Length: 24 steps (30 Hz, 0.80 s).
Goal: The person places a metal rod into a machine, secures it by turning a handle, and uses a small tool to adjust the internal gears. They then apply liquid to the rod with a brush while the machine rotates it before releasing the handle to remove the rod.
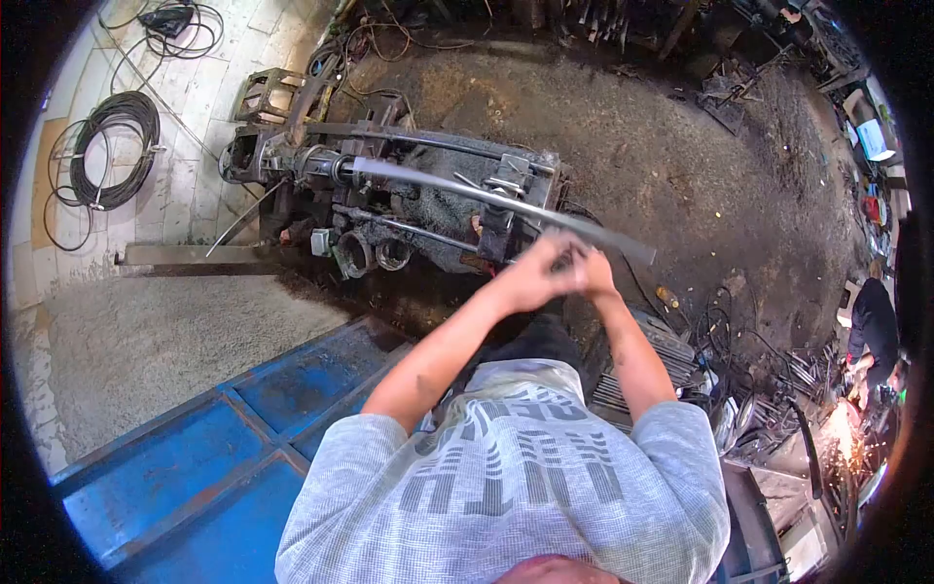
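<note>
A long metal bar (428, 179) lies across a greasy lathe-like machine (384, 131), from the round chuck (321, 165) on the left out past the carriage (516, 180). Its right end is smeared by motion. Just below that free stretch, my left hand (540, 271) and my right hand (595, 271) come together, overlapping in this view. Motion blurs the fingers of both hands, so I cannot tell whether they hold anything. Metal shavings (443, 209) cover the machine bed behind the bar. Two round metal rings (365, 255) sit at its near side.
At the left lies a black cable coil (117, 151) on pale tiles. A blue metal panel (204, 467) fills the lower left. Stacked metal bars (652, 365) stand by my right arm. Sparks (842, 438) fly beside a crouching person (871, 326) at far right.
</note>
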Available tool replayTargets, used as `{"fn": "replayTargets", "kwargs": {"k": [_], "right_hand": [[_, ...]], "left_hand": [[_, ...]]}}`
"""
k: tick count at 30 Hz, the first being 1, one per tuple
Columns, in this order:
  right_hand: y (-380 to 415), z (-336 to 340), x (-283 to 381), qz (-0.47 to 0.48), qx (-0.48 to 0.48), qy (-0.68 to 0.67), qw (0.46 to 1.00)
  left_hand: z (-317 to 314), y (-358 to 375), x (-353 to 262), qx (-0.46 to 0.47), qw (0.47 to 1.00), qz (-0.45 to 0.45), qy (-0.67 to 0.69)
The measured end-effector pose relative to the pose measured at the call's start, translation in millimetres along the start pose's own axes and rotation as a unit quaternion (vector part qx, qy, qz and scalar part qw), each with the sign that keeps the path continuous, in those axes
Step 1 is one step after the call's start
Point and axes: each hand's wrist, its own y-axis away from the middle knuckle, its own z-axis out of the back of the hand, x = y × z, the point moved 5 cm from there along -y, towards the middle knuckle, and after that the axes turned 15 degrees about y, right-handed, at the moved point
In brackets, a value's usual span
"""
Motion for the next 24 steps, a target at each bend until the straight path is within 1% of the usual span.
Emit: {"fn": "replayTargets", "kwargs": {"k": [1, 2, 3, 4, 5, 6, 7, 8, 10, 11, 13, 15, 16, 17, 18, 19, 20, 21, 22, 23, 24], "right_hand": [[-1, -13, -5, -0.045, 0.046, 0.060, 0.996], [10, 1, -4, -0.044, -0.030, 0.045, 0.998], [17, 6, -5, -0.051, -0.034, 0.048, 0.997], [24, 10, -5, -0.044, -0.041, 0.038, 0.997], [29, 16, -3, -0.037, -0.050, 0.029, 0.998], [33, 21, 1, -0.047, -0.014, 0.038, 0.998], [39, 26, 4, -0.056, -0.020, 0.042, 0.997], [45, 30, 2, -0.076, -0.024, 0.048, 0.996], [62, 41, -7, -0.117, -0.021, 0.073, 0.990], [74, 31, -21, -0.115, -0.070, 0.070, 0.989], [101, 32, -30, -0.139, -0.066, 0.024, 0.988], [135, 42, -22, -0.132, -0.021, -0.101, 0.986], [155, 39, -17, -0.178, 0.017, -0.233, 0.956], [177, 33, -10, -0.219, 0.053, -0.360, 0.905], [198, 23, -9, -0.240, 0.033, -0.366, 0.899], [215, 14, -9, -0.260, 0.011, -0.371, 0.892], [231, 11, -2, -0.278, -0.016, -0.406, 0.870], [240, 11, 8, -0.294, -0.042, -0.441, 0.847], [242, 23, 22, -0.259, -0.063, -0.415, 0.870], [245, 21, 28, -0.268, -0.094, -0.428, 0.858], [242, 33, 41, -0.255, -0.133, -0.457, 0.842]], "left_hand": [[19, -10, 11, -0.012, 0.970, 0.064, 0.232], [46, -20, 17, -0.060, 0.969, 0.044, 0.235], [58, -21, 3, -0.094, 0.883, 0.010, 0.460], [73, -22, -6, -0.072, 0.861, -0.035, 0.502], [91, -13, -10, -0.081, 0.842, -0.039, 0.531], [102, -2, -13, -0.104, 0.849, -0.032, 0.518], [110, 12, -14, -0.128, 0.854, -0.023, 0.504], [112, 25, -14, -0.116, 0.855, -0.025, 0.505], [112, 59, -9, -0.125, 0.940, 0.008, 0.318], [108, 78, -16, -0.110, 0.974, -0.038, 0.192], [103, 118, -5, -0.103, 0.979, -0.025, 0.176], [101, 156, 8, -0.116, 0.957, -0.012, 0.264], [102, 175, 22, -0.131, 0.950, 0.004, 0.285], [103, 191, 39, -0.144, 0.941, 0.021, 0.305], [102, 204, 56, -0.136, 0.941, 0.012, 0.309], [105, 216, 78, -0.181, 0.933, 0.029, 0.311], [107, 225, 91, -0.226, 0.922, 0.047, 0.312], [104, 228, 92, -0.218, 0.923, 0.040, 0.316], [101, 231, 92, -0.217, 0.927, 0.037, 0.305], [100, 230, 91, -0.217, 0.930, 0.032, 0.294], [97, 227, 82, -0.214, 0.933, 0.019, 0.290]]}}
